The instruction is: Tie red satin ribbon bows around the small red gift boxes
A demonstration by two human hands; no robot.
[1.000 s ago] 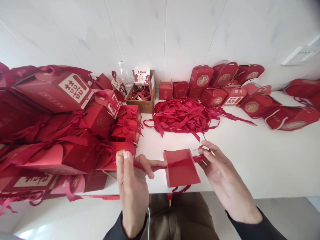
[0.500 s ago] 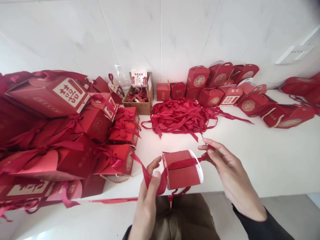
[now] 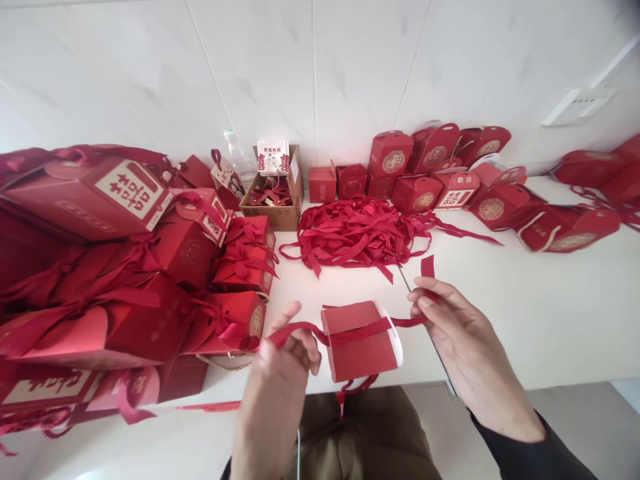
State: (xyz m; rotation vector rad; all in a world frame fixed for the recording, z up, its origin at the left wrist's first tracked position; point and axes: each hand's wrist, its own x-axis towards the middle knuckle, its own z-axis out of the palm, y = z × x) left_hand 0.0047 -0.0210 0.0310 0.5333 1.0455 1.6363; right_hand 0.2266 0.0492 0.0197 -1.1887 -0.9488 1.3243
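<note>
Left hand (image 3: 277, 387) shifted outward, grip pinching ribbon (image 3: 407, 323), right hand (image 3: 467, 353) likewise, red box (image 3: 365, 357) between them.

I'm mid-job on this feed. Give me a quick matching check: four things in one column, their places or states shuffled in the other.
Things
1. ribbon heap
2. brown carton
3. right hand
4. red box at lower centre

Places or states
A. crossed by a single ribbon
B. fingers pinching a ribbon
C. near the wall, a printed card standing up at it
D. spread loosely on the white table

Right pairs: 1-D, 2-C, 3-B, 4-A
</note>
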